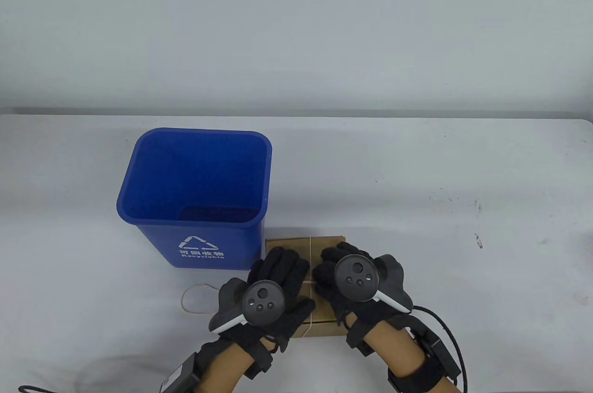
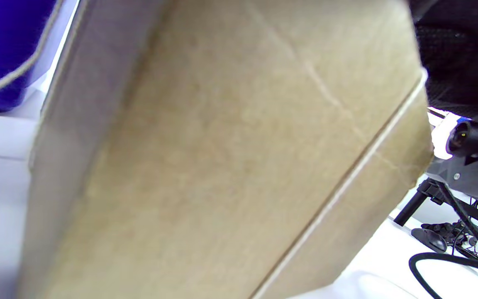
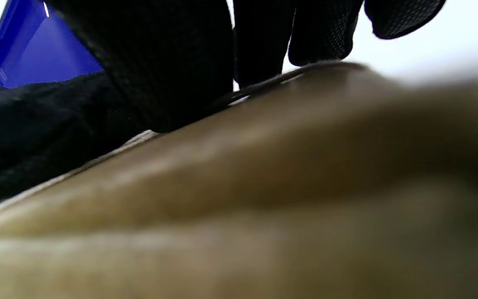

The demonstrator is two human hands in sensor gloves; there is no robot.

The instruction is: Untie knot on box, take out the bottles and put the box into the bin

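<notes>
White table [image 1: 417,171], pale wall behind. Cardboard box [image 1: 289,245]: just right of the blue recycling bin [image 1: 194,198], directly under your hands. Twine [image 1: 309,245]: still crossing the lid. Left hand [image 1: 266,293], right hand [image 1: 356,277]: fingers meet at the crossing; grip cannot be told.

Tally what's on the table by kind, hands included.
Blue bin: 1
Cardboard box: 1
String: 1
Left hand: 1
Right hand: 1
Total: 5. No bottles in view.
</notes>
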